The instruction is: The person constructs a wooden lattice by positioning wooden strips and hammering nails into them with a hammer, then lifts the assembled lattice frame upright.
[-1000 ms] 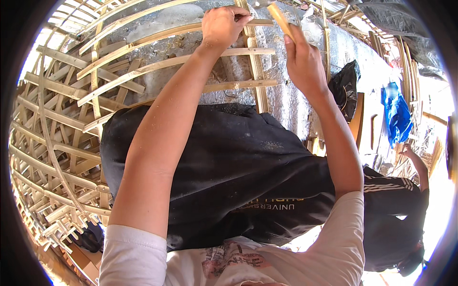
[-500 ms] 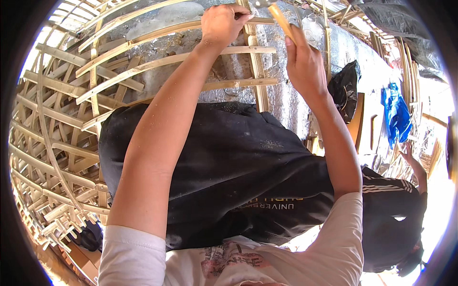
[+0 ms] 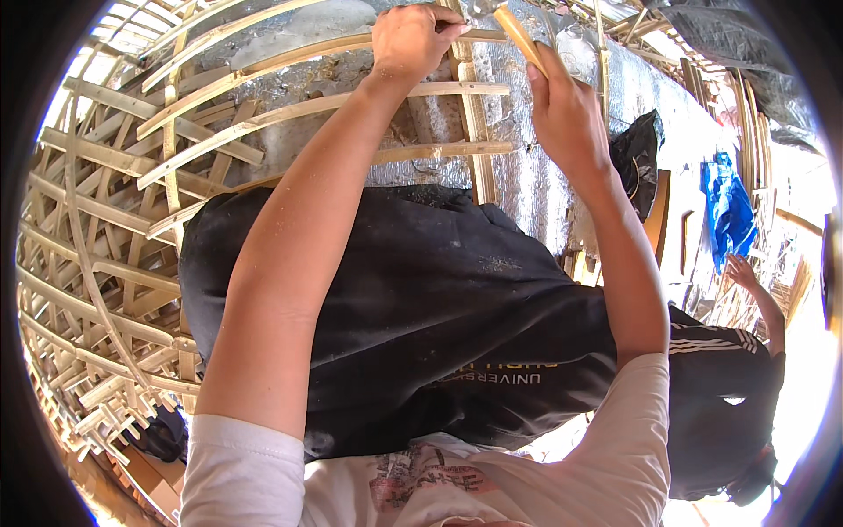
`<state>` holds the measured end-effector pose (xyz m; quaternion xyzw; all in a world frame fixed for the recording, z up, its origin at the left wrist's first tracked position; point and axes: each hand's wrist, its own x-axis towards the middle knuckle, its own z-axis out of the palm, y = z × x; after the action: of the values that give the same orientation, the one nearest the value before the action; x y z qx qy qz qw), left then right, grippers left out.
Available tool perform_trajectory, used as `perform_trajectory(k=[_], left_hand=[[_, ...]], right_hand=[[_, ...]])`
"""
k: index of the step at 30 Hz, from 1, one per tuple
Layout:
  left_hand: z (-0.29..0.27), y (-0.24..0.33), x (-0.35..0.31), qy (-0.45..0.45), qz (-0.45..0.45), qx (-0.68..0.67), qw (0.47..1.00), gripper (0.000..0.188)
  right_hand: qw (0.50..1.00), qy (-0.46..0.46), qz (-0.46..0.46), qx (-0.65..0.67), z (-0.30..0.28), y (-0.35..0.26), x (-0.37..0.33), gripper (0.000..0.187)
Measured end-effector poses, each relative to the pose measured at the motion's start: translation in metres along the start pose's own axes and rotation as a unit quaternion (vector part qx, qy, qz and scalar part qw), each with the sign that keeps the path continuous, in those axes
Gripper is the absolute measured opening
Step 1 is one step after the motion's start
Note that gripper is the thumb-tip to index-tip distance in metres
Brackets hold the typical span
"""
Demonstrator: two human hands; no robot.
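Observation:
My right hand (image 3: 569, 110) is wrapped round the wooden handle of a hammer (image 3: 520, 39). The hammer's metal head, partly cut off by the top edge, hangs just right of my left fingertips. My left hand (image 3: 414, 39) is closed in a pinch over the spot where a thin bamboo slat (image 3: 351, 44) meets an upright wooden strip (image 3: 474, 123). Whatever lies between those fingers is too small to make out. More bamboo slats (image 3: 325, 104) run crosswise below, their right ends lying on the same strip.
Stacked bamboo lattice panels (image 3: 105, 220) fill the left side. Silvery foil sheeting (image 3: 536, 189) lies beneath the slats. Dark cloth (image 3: 413, 281) covers my legs. At the right are a black plastic bag (image 3: 634, 162), a blue plastic bag (image 3: 729, 211) and another person in dark clothes (image 3: 720, 413).
The hammer and my right hand have shifted very slightly, while my left hand keeps its pinch at the same spot. The other person's hand has moved a little up and left.

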<state>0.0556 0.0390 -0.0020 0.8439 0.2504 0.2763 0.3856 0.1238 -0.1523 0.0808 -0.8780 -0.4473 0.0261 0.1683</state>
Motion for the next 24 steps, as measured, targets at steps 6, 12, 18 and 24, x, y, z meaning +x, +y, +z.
perform_trajectory(k=[6,12,18,24], left_hand=[[0.0,-0.006,0.003,0.016,0.023,0.033,0.999,0.018],[-0.001,0.002,0.0,0.045,0.049,0.094,0.993,0.016],[-0.004,0.005,-0.001,-0.009,-0.006,0.013,1.0,0.015],[-0.004,0.005,-0.001,0.009,0.005,0.052,0.999,0.016]], right_hand=[[0.998,0.016,-0.063,-0.023,0.006,0.003,0.0,0.028],[0.996,0.047,-0.037,0.063,0.01,0.007,-0.005,0.027],[0.992,0.088,-0.073,0.05,0.005,0.007,0.003,0.026],[0.993,0.079,-0.044,0.078,0.006,0.006,0.003,0.028]])
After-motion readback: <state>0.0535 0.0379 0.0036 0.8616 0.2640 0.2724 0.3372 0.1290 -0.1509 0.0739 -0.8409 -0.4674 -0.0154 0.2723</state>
